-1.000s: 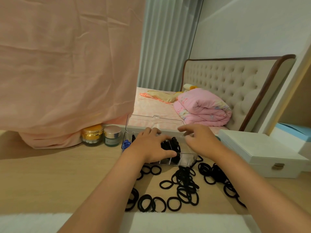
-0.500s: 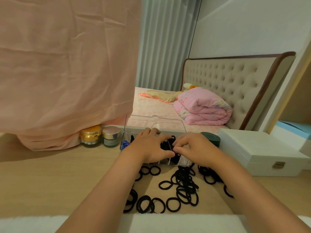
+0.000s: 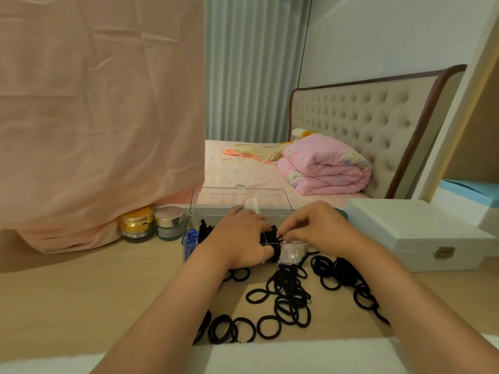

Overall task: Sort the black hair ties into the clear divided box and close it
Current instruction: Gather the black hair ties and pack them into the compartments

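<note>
Both my left hand [image 3: 240, 238] and right hand [image 3: 316, 228] curl their fingers on a bunch of black hair ties [image 3: 272, 234] in the clear divided box's [image 3: 293, 252] middle compartment. I should tuck it below the dividers, so the lid [image 3: 240, 198] closes later.

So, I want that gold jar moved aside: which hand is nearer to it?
Left. The left hand lies over the clear box, to the right of the gold jar; the right hand is farther right, over the box's right half.

Wooden table [image 3: 81, 292] carries clear box [image 3: 293, 252], black hair ties [image 3: 290, 295], 2 jars [image 3: 169, 224], white case [image 3: 410, 230].
</note>
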Tool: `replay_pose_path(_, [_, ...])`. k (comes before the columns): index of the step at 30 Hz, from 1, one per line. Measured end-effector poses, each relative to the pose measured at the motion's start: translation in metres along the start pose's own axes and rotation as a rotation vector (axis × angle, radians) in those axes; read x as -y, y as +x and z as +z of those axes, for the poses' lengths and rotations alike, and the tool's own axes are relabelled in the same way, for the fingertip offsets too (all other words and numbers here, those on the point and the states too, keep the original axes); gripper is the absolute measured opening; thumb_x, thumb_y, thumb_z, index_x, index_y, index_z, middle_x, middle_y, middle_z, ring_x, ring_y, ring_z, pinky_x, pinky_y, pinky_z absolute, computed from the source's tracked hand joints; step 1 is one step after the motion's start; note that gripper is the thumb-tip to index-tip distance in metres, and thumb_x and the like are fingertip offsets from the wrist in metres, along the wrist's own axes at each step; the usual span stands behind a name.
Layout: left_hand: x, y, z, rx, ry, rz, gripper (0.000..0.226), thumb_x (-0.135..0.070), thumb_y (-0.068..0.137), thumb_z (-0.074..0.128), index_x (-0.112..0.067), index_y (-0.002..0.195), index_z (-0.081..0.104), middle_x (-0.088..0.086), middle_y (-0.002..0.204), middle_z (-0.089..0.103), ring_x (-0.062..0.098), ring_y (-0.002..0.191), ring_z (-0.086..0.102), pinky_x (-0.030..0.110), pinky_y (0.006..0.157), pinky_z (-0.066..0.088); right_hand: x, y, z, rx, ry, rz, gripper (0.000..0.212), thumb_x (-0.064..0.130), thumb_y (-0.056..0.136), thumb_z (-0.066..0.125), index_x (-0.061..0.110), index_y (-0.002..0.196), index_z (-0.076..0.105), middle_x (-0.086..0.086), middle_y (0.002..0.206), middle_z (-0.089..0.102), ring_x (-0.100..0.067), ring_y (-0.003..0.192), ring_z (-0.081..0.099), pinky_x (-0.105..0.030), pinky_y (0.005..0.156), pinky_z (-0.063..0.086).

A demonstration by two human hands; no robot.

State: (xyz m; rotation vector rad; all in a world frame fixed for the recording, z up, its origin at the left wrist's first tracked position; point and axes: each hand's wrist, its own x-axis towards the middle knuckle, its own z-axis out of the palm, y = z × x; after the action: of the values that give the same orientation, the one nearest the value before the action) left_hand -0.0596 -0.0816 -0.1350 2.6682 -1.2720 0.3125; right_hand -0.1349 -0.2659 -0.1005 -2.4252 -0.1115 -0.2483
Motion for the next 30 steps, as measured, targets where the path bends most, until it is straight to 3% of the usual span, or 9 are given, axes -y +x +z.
replay_pose_path(3, [-0.005, 0.0, 0.0, 0.011, 0.039, -0.01, 0.051, -0.049, 0.091, 0.051, -0.025, 0.135, 0.056, -0.007, 0.135, 0.057, 0.016, 0.133, 0.04, 0.039, 0.125, 0.004, -0.006, 0.003, -0.007, -0.278, 0.13, 0.023, 0.021, 0.009, 0.081, 0.082, 0.026, 0.093, 0.081, 0.011, 0.081, 0.077, 0.003, 0.077, 0.07, -0.012, 0.076, 0.051])
replay_pose_path(5, [-0.005, -0.001, 0.002, -0.011, -0.007, -0.022, 0.051, -0.048, 0.087, 0.055, -0.024, 0.132, 0.051, -0.003, 0.127, 0.059, 0.018, 0.127, 0.044, 0.037, 0.124, 0.008, -0.008, 0.005, -0.006, -0.399, 0.066, 0.034, 0.018, 0.017, 0.082, 0.082, 0.031, 0.094, 0.081, 0.016, 0.084, 0.075, 0.001, 0.078, 0.068, -0.019, 0.078, 0.054])
replay_pose_path(9, [-0.005, -0.001, 0.005, -0.043, -0.117, -0.037, 0.066, -0.052, 0.078, 0.059, -0.027, 0.134, 0.036, -0.002, 0.127, 0.059, 0.02, 0.122, 0.047, 0.034, 0.114, 0.025, -0.003, 0.001, 0.008, -0.249, -0.379, 0.055, 0.016, 0.037, 0.092, 0.071, 0.039, 0.106, 0.079, 0.014, 0.106, 0.074, -0.009, 0.103, 0.064, -0.033, 0.093, 0.051])
replay_pose_path(12, [-0.004, -0.001, 0.007, -0.054, -0.047, -0.005, 0.057, -0.053, 0.084, 0.059, -0.027, 0.133, 0.046, -0.005, 0.125, 0.059, 0.017, 0.121, 0.045, 0.033, 0.112, 0.023, -0.002, 0.001, 0.016, -0.087, -0.747, -0.076, 0.024, 0.045, 0.101, 0.054, 0.044, 0.114, 0.074, 0.009, 0.11, 0.063, -0.018, 0.11, 0.049, -0.039, 0.097, 0.04])
replay_pose_path(16, [-0.002, 0.001, 0.012, -0.055, 0.072, 0.021, 0.061, -0.06, 0.086, 0.051, -0.027, 0.138, 0.05, -0.004, 0.134, 0.051, 0.019, 0.128, 0.036, 0.035, 0.116, 0.019, -0.011, 0.004, 0.013, 0.032, -0.631, -0.048, 0.03, 0.038, 0.105, 0.046, 0.039, 0.117, 0.073, 0.006, 0.124, 0.057, -0.019, 0.119, 0.041, -0.041, 0.105, 0.032])
replay_pose_path(21, [-0.002, 0.002, 0.007, -0.034, -0.005, -0.015, 0.062, -0.056, 0.088, 0.057, -0.027, 0.142, 0.049, -0.004, 0.143, 0.042, 0.018, 0.133, 0.032, 0.036, 0.111, 0.028, -0.011, 0.002, 0.011, -0.064, -0.434, -0.124, 0.045, 0.016, 0.096, 0.044, 0.027, 0.135, 0.065, 0.007, 0.138, 0.058, -0.014, 0.129, 0.046, -0.04, 0.114, 0.032])
replay_pose_path(24, [-0.001, 0.0, -0.001, -0.036, -0.143, -0.063, 0.061, -0.052, 0.087, 0.061, -0.028, 0.141, 0.048, -0.005, 0.138, 0.052, 0.016, 0.127, 0.043, 0.032, 0.103, 0.037, -0.008, -0.001, 0.019, 0.011, -0.54, -0.239, 0.049, 0.026, 0.092, 0.039, 0.027, 0.131, 0.069, 0.012, 0.143, 0.059, -0.007, 0.134, 0.045, -0.034, 0.114, 0.022])
replay_pose_path(27, [0.001, -0.003, -0.007, -0.019, -0.264, -0.121, 0.07, -0.048, 0.086, 0.065, -0.027, 0.147, 0.039, -0.005, 0.15, 0.043, 0.015, 0.132, 0.044, 0.03, 0.101, 0.039, -0.005, -0.004, 0.026, 0.059, -0.685, -0.255, 0.044, 0.029, 0.099, 0.039, 0.025, 0.132, 0.068, 0.014, 0.147, 0.055, -0.008, 0.144, 0.034, -0.036, 0.117, 0.005])
replay_pose_path(30, [0.001, -0.004, -0.009, 0.016, -0.215, -0.119, 0.072, -0.051, 0.085, 0.065, -0.027, 0.148, 0.039, -0.006, 0.151, 0.042, 0.015, 0.134, 0.042, 0.034, 0.105, 0.041, 0.0, -0.003, 0.033, 0.145, -0.698, -0.227, 0.043, 0.03, 0.1, 0.037, 0.024, 0.13, 0.067, 0.012, 0.145, 0.057, -0.01, 0.146, 0.03, -0.04, 0.121, -0.003])
